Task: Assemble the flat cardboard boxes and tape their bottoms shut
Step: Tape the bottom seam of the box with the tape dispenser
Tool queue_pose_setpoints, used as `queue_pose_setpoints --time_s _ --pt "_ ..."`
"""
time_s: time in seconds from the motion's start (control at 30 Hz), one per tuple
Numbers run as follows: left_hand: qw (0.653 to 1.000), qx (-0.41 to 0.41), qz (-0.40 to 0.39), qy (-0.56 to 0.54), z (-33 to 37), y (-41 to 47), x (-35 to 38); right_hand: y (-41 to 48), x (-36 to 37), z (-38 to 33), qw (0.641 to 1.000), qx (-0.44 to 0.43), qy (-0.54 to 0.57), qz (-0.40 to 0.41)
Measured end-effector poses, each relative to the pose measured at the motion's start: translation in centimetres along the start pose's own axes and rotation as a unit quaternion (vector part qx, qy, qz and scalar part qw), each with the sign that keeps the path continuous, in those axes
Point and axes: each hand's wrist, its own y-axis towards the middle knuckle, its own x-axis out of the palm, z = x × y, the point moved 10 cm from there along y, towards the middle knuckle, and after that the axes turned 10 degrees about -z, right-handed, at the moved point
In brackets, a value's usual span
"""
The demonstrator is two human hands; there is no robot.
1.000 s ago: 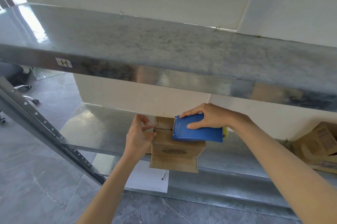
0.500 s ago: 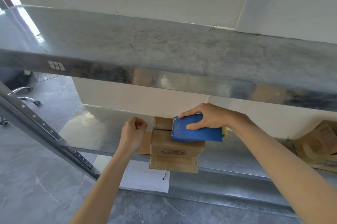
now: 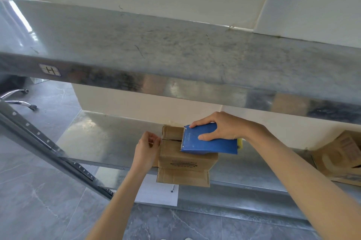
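Observation:
A small brown cardboard box (image 3: 187, 159) stands on the lower metal shelf (image 3: 97, 138) with its closed flaps facing up and a seam across the top. Its open flaps hang over the shelf's front edge. My right hand (image 3: 224, 126) grips a blue tape dispenser (image 3: 211, 144) that lies on top of the box, blade end toward the left. My left hand (image 3: 146, 152) is at the box's left edge, at the end of the seam. Thumb and fingers pinch together there on what looks like a clear tape end.
An upper metal shelf (image 3: 175, 54) runs across the view just above my hands. More cardboard boxes (image 3: 340, 154) lie on the lower shelf at the right. A slanted perforated upright (image 3: 48, 146) crosses at the left. A white sheet (image 3: 156, 193) lies below the shelf.
My left hand let go of the box's left side, drew back, and now pinches at the seam's left end. The right hand and dispenser have stayed on the box.

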Motion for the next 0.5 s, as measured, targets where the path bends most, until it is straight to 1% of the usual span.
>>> queue_pose_setpoints --time_s 0.17,0.27,0.37,0.5 --pt "0.999 0.009 0.005 -0.043 -1.0 -0.3 0.6 0.0 0.0 0.1 1.0 0.004 0.004 0.003" --pt "0.999 -0.009 0.003 -0.05 -2.6 -0.8 1.2 0.1 0.0 0.2 1.0 0.008 0.007 0.001" --pt "0.997 -0.017 0.033 -0.071 -3.4 -0.9 1.0 0.0 0.0 0.3 1.0 0.011 0.016 0.0" --pt "0.995 0.011 0.069 -0.072 -2.1 0.0 0.2 -0.1 0.0 0.3 1.0 0.014 0.01 0.003"
